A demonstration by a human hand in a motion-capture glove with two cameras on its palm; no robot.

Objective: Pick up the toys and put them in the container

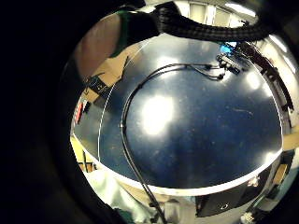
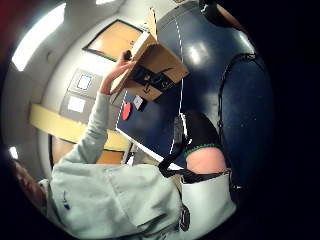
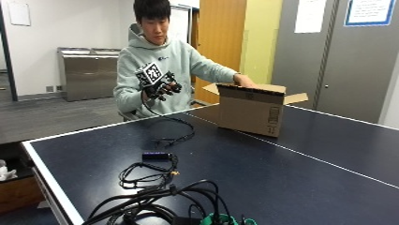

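While the gloved right hand (image 3: 163, 87) hangs raised in front of the person's chest, well above the dark blue desk (image 3: 299, 168), its fingers look loosely curled around nothing, though the marker hides part of them. No toy shows on the desk in any view, so the task's things are either out of sight or possibly inside the cardboard box (image 3: 252, 108), which stands on the desk beside the white centre line; the bare left hand (image 3: 242, 80) grips its rear flap.

The main risk, as I judge it, is the box tipping or sliding under that left hand's pull, or the black cable (image 3: 171, 136) trailing near the box snagging on a reach. An arrow-shaped logo marks the box's side in the thumb-side view; no lettering is legible.
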